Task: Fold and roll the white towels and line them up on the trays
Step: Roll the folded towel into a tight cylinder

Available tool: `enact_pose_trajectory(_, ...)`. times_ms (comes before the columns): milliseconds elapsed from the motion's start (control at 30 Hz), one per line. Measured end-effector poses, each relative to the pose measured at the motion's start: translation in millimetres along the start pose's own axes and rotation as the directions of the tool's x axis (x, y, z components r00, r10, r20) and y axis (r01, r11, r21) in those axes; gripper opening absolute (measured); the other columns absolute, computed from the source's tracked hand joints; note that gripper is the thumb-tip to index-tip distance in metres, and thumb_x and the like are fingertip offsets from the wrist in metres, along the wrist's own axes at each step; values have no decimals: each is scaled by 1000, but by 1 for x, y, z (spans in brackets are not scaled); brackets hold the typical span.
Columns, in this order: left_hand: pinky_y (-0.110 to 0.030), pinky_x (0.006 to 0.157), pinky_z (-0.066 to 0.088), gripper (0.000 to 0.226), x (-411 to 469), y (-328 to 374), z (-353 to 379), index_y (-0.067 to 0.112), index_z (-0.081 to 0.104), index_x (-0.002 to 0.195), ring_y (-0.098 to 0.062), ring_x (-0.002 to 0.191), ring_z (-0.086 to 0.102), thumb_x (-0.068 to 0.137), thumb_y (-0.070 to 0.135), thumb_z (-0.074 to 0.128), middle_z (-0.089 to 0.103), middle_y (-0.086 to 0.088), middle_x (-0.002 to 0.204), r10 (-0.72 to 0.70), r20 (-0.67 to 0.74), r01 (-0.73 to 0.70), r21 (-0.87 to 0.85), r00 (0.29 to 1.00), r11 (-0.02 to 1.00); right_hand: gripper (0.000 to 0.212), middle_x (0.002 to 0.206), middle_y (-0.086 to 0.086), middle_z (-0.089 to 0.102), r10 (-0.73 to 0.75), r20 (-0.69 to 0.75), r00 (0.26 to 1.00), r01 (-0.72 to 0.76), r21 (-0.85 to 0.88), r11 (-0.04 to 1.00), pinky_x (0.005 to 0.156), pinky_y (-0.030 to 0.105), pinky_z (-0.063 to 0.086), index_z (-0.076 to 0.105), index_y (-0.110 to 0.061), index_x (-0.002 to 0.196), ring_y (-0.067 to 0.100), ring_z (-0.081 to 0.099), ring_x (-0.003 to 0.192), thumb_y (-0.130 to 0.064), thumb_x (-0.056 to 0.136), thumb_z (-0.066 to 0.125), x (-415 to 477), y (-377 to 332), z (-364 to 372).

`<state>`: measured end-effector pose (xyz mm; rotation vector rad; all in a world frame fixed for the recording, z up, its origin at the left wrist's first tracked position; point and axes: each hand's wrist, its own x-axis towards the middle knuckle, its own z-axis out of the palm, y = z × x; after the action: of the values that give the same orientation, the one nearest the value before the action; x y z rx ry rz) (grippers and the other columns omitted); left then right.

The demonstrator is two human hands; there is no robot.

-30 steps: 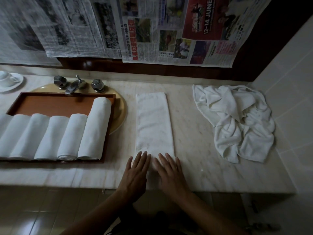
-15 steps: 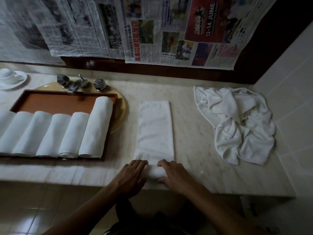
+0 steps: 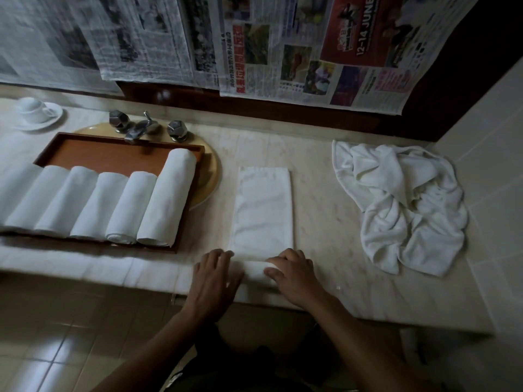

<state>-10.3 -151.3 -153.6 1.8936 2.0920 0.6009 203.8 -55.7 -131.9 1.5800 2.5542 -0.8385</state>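
Pale marble counter (image 3: 325, 193) is filling the frame, carrying a brown wooden tray (image 3: 113, 154) of rolled white towels (image 3: 167, 199) at left. At centre, a folded white towel strip (image 3: 263, 210) is lying flat; the left hand (image 3: 213, 278) and the right hand (image 3: 294, 275) are gripping its rolled near end.

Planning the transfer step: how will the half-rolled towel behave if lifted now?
Likely floppy: the half-rolled towel is mostly flat cloth, so its tail would probably droop and unwind. Left hand and right hand hold the roll; it may loosen if released.
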Motion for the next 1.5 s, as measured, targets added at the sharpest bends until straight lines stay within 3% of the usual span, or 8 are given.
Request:
enact_pose_trajectory(133, -47, 118, 34, 64, 4, 18, 17, 16, 46, 150, -32, 144, 43, 96, 51, 48, 47, -11, 155, 219, 101, -236, 219, 971, 947, 38, 129, -10, 54, 30, -85, 996, -18, 134, 991, 101, 39, 40, 62, -38, 129, 14, 46, 120, -53, 94, 63, 7, 2, -2)
enact_pose_trajectory(300, -47, 119, 20, 78, 15, 17, 17, 13, 33, 158, -33, 150, 35, 92, 45, 62, 38, -14, 161, 186, 259, -260, 289, 948, 921, 40, 146, -2, 53, -65, -175, 982, 99, 188, 977, 114, 38, 38, 57, -28, 141, 22, 45, 136, -37, 102, 58, 51, -10, -22)
enact_pose_trajectory(467, -48, 121, 29, 74, 29, 15, 12, 17, 32, 156, -31, 140, 41, 90, 36, 58, 41, -9, 154, 188, 345, -277, 231, 919, 933, 51, 172, -4, 8, -225, 223, 949, 283, -278, 918, 124, 47, 11, 27, -32, 161, 25, 5, 158, -35, 111, 35, 118, -35, -29)
enact_pose_trajectory(600, -42, 113, 36, 65, 39, 14, 6, 22, 34, 151, -26, 125, 44, 90, 37, 51, 44, -6, 142, 189, 381, -267, 164, 905, 950, 61, 171, -12, -13, -128, 265, 956, 215, -332, 919, 123, 60, 5, 1, -39, 163, 22, -11, 157, -41, 110, 31, 177, -37, -23)
enact_pose_trajectory(967, -40, 89, 54, 59, 55, -8, 17, 20, 52, 128, -23, 95, 55, 73, 37, 63, 57, -4, 114, 263, 431, -332, 91, 863, 939, 64, 172, -10, -7, -38, 164, 986, 82, -271, 959, 124, 57, 8, 8, -29, 164, 23, -4, 158, -44, 109, 36, 276, -46, -48)
enact_pose_trajectory(1167, -41, 86, 54, 57, 63, -14, 17, 20, 51, 128, -23, 97, 55, 75, 39, 62, 56, -3, 117, 281, 461, -351, 72, 842, 933, 57, 165, 12, 27, 112, -208, 972, -153, -191, 970, 120, 56, 23, 39, -24, 155, 35, 22, 152, -40, 102, 51, 225, -7, -31)
enact_pose_trajectory(1333, -38, 79, 53, 58, 64, -16, 16, 19, 53, 124, -22, 91, 53, 70, 39, 62, 56, -2, 110, 294, 432, -364, 87, 853, 927, 58, 169, 10, 17, 195, -144, 970, -219, -175, 960, 121, 55, 19, 29, -19, 159, 31, 18, 154, -39, 107, 42, 252, 29, -59)
enact_pose_trajectory(1500, -39, 81, 49, 61, 66, -13, 12, 19, 52, 127, -23, 95, 51, 71, 40, 62, 54, -3, 114, 286, 425, -362, 110, 859, 926, 53, 158, 15, 40, 187, -175, 967, -168, 119, 979, 118, 44, 33, 43, -15, 153, 34, 39, 143, -35, 105, 50, 194, 23, -63)
